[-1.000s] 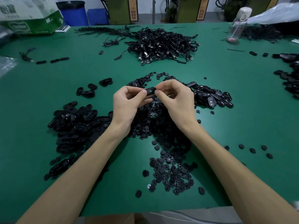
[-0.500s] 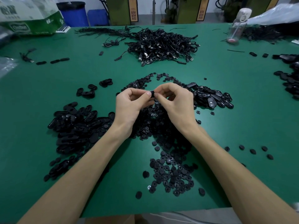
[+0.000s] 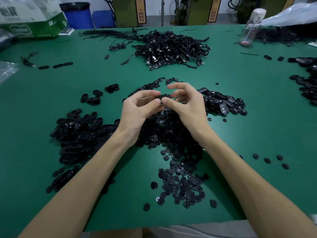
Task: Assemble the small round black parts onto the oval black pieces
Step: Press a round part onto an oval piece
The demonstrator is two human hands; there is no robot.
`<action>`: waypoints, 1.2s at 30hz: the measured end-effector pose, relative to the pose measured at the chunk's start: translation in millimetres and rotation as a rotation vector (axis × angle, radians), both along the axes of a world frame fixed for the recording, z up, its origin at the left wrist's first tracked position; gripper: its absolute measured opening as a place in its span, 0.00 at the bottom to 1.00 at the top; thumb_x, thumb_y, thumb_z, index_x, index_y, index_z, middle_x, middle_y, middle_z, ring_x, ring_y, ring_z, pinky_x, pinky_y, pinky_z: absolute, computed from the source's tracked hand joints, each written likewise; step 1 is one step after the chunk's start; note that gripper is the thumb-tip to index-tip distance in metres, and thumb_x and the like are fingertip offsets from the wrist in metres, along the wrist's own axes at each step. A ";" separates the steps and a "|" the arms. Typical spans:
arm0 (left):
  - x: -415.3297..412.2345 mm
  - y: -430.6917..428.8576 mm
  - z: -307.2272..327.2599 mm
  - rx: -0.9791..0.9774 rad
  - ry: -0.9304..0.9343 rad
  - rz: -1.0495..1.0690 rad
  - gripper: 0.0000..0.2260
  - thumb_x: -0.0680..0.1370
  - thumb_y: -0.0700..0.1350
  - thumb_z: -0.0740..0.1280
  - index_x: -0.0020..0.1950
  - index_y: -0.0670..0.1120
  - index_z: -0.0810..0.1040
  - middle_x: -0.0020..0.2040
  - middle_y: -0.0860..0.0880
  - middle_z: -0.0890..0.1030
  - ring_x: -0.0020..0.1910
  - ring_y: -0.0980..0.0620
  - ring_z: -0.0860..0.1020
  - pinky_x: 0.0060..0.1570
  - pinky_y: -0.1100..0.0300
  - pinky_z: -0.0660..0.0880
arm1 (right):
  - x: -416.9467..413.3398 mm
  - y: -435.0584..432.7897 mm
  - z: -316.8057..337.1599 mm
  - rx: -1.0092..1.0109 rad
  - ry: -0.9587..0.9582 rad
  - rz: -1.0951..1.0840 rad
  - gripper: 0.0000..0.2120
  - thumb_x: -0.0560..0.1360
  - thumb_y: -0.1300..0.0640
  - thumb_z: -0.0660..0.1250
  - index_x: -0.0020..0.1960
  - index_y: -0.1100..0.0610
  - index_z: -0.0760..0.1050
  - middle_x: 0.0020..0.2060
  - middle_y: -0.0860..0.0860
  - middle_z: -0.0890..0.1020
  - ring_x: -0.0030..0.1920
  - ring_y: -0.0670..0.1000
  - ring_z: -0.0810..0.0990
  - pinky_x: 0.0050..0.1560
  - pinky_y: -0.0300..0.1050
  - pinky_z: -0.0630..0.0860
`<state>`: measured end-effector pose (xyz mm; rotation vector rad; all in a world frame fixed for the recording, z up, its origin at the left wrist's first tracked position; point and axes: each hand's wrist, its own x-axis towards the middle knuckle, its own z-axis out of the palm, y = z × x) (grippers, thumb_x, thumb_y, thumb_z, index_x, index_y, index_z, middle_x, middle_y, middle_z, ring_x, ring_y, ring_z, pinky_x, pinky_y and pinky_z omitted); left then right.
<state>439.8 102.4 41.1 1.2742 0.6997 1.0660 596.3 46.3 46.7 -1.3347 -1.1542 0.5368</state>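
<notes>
Right hand [image 3: 187, 107] fingers lifted, spread; oval piece [image 3: 163, 96] now exposed.

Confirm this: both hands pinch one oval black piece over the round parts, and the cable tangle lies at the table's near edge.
No. In the head view the cable tangle lies toward the far edge of the table, beyond the left hand and right hand, which pinch the oval black piece over the round parts.

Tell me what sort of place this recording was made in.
Probably a factory assembly bench: a green table holds heaps of identical oval pieces and round parts plus a tangle of cables, machine cabinets stand behind, and the left hand and right hand pinch one oval piece.
</notes>
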 end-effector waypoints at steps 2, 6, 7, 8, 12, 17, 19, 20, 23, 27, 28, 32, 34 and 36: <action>-1.1 1.7 -1.1 0.088 0.093 -0.002 0.08 0.79 0.34 0.72 0.58 0.37 0.82 0.51 0.40 0.87 0.51 0.42 0.86 0.57 0.51 0.83 | 1.5 0.9 -0.6 -0.013 0.075 0.039 0.10 0.71 0.61 0.80 0.51 0.57 0.84 0.40 0.57 0.84 0.40 0.47 0.80 0.43 0.41 0.77; 1.4 1.9 -6.2 0.256 0.280 0.025 0.07 0.79 0.33 0.72 0.57 0.36 0.81 0.47 0.39 0.86 0.46 0.43 0.87 0.52 0.48 0.84 | 1.0 2.5 -4.3 -0.041 0.077 0.064 0.06 0.71 0.65 0.79 0.48 0.59 0.86 0.38 0.55 0.87 0.37 0.50 0.82 0.39 0.43 0.79; 1.2 1.7 -6.3 0.254 0.269 0.027 0.07 0.79 0.32 0.72 0.57 0.37 0.81 0.47 0.38 0.86 0.45 0.43 0.87 0.51 0.49 0.84 | 1.5 2.6 -4.4 -0.032 0.084 0.070 0.07 0.72 0.65 0.78 0.49 0.60 0.86 0.38 0.55 0.87 0.37 0.51 0.83 0.40 0.44 0.80; 0.7 2.1 -5.8 0.250 0.251 0.034 0.07 0.79 0.32 0.72 0.56 0.37 0.81 0.47 0.38 0.86 0.45 0.44 0.87 0.50 0.52 0.84 | 1.9 2.6 -4.0 -0.020 0.091 0.079 0.07 0.73 0.66 0.77 0.50 0.61 0.86 0.38 0.55 0.87 0.37 0.52 0.84 0.42 0.45 0.82; -2.8 4.6 -3.4 0.220 0.196 0.038 0.07 0.78 0.33 0.73 0.56 0.36 0.82 0.44 0.40 0.87 0.43 0.46 0.86 0.47 0.56 0.83 | 1.3 2.6 -3.1 -0.001 0.096 0.119 0.07 0.74 0.67 0.75 0.52 0.63 0.86 0.39 0.56 0.88 0.38 0.51 0.86 0.46 0.43 0.83; -2.8 5.0 -2.5 0.200 0.196 0.036 0.06 0.78 0.32 0.72 0.55 0.37 0.83 0.43 0.42 0.87 0.43 0.47 0.87 0.46 0.58 0.82 | 0.5 2.0 -3.5 -0.012 0.071 0.109 0.06 0.76 0.67 0.73 0.53 0.62 0.85 0.39 0.55 0.88 0.41 0.55 0.88 0.49 0.46 0.84; -2.2 5.7 -2.1 0.194 0.205 0.045 0.06 0.78 0.32 0.72 0.53 0.39 0.83 0.42 0.44 0.87 0.42 0.49 0.87 0.47 0.60 0.82 | -1.6 1.9 -3.2 -0.010 0.045 0.091 0.06 0.76 0.67 0.74 0.51 0.62 0.85 0.40 0.54 0.88 0.42 0.55 0.88 0.49 0.49 0.85; -1.4 5.9 -2.4 0.191 0.217 0.056 0.06 0.78 0.31 0.72 0.52 0.40 0.84 0.42 0.45 0.87 0.42 0.49 0.87 0.47 0.60 0.82 | -3.1 1.6 -3.2 -0.011 0.035 0.084 0.05 0.76 0.67 0.74 0.50 0.61 0.85 0.39 0.54 0.88 0.42 0.55 0.88 0.50 0.51 0.85; 2.2 4.8 -3.9 0.188 0.279 0.113 0.08 0.77 0.31 0.71 0.49 0.44 0.84 0.42 0.46 0.87 0.40 0.51 0.86 0.47 0.59 0.82 | -7.2 0.3 -3.9 -0.014 -0.055 0.059 0.05 0.74 0.66 0.75 0.47 0.58 0.85 0.36 0.49 0.87 0.39 0.49 0.87 0.46 0.45 0.84; 3.8 4.6 -1.2 0.178 0.304 0.118 0.08 0.76 0.31 0.71 0.49 0.43 0.84 0.42 0.45 0.86 0.37 0.53 0.84 0.45 0.62 0.81 | -9.1 -2.0 -2.6 -0.007 -0.134 0.029 0.06 0.74 0.66 0.75 0.47 0.56 0.85 0.35 0.47 0.86 0.37 0.47 0.86 0.43 0.42 0.82; 2.7 5.0 -0.1 0.176 0.305 0.106 0.07 0.76 0.31 0.71 0.50 0.41 0.84 0.42 0.44 0.86 0.37 0.53 0.84 0.45 0.62 0.81 | -9.3 -2.0 -2.2 -0.011 -0.142 0.025 0.06 0.74 0.66 0.74 0.47 0.56 0.85 0.36 0.48 0.86 0.38 0.49 0.86 0.45 0.46 0.83; -4.9 6.4 3.8 0.182 0.290 0.049 0.06 0.78 0.31 0.72 0.54 0.35 0.84 0.44 0.41 0.87 0.40 0.52 0.85 0.45 0.62 0.81 | -7.5 -2.3 -1.8 -0.022 -0.133 0.022 0.05 0.75 0.65 0.75 0.48 0.56 0.85 0.38 0.50 0.87 0.40 0.51 0.87 0.48 0.50 0.84; -8.1 7.4 5.1 0.187 0.264 0.027 0.07 0.77 0.31 0.73 0.55 0.34 0.84 0.45 0.40 0.87 0.42 0.48 0.87 0.47 0.59 0.83 | -5.4 -2.2 -2.0 -0.009 -0.099 0.027 0.04 0.75 0.64 0.75 0.48 0.57 0.84 0.38 0.50 0.87 0.39 0.49 0.87 0.45 0.45 0.84; -8.6 7.9 5.0 0.213 0.260 0.036 0.08 0.77 0.32 0.73 0.55 0.34 0.84 0.45 0.39 0.87 0.43 0.46 0.87 0.48 0.57 0.84 | -3.8 -1.4 -1.8 -0.008 -0.064 0.037 0.04 0.76 0.65 0.74 0.49 0.58 0.84 0.38 0.51 0.87 0.38 0.50 0.87 0.44 0.41 0.82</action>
